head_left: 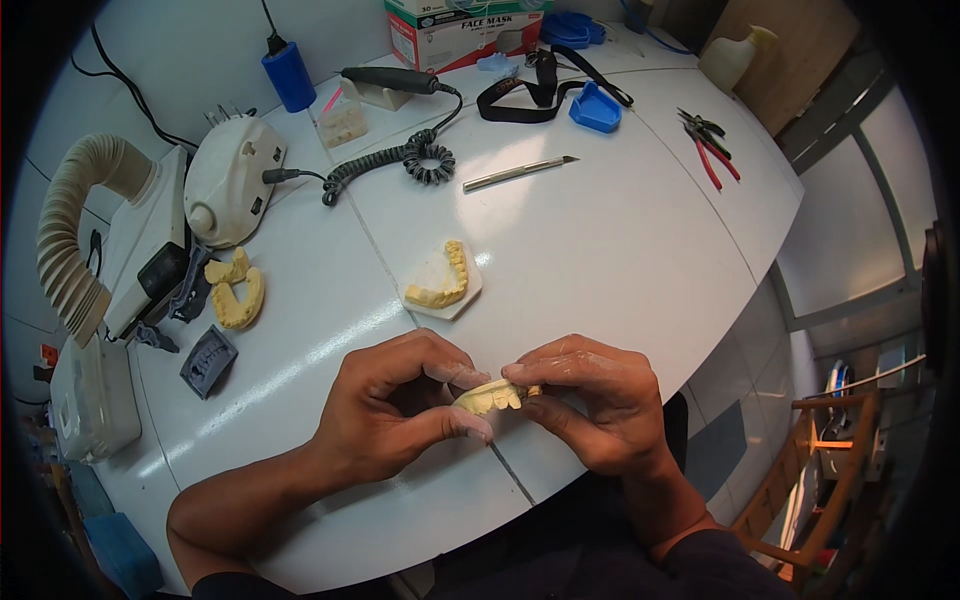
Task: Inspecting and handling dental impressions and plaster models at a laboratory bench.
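Between my two hands, just above the table's near side, is a yellow plaster dental cast (493, 398) with tooth shapes along its lower side. My left hand (400, 395) pinches its left end between thumb and fingers. The right end is gripped by the thumb and fingers of my right hand (590, 395), which hide part of it. Whitish dust coats the fingertips. Just beyond my hands, another yellow dental cast on a white base (440, 285) lies on the table. Farther off rests a silver craft knife (520, 174), its blade toward the right.
At left are yellow cast pieces (237, 300), grey impressions (209, 360), a white control box (233, 180) and a ribbed hose (75, 220). A corded handpiece (390, 80) lies at the back near a mask box (465, 40). Blue mould (596, 108) and pliers (710, 150) lie right.
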